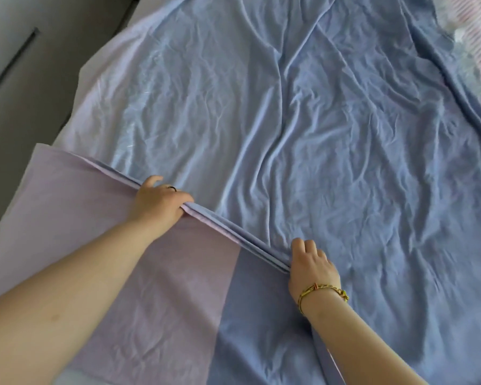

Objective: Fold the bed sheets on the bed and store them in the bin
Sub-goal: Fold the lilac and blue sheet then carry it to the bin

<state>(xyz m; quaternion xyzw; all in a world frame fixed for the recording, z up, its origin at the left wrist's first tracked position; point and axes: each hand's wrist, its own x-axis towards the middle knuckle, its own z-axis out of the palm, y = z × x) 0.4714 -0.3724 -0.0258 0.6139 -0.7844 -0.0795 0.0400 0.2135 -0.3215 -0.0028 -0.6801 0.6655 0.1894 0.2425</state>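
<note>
A large blue bed sheet lies spread and wrinkled over the bed. Its near edge is gathered into a layered fold running diagonally from left to lower right. The sheet's lilac underside shows on the near side of that fold. My left hand, with a ring on one finger, grips the fold near its middle. My right hand, with a gold bracelet at the wrist, grips the same fold farther right. No bin is in view.
A pale lilac cover shows under the blue sheet along the bed's left side. A grey floor or cabinet lies beyond the left edge. A pink-and-white striped fabric sits at the far right corner.
</note>
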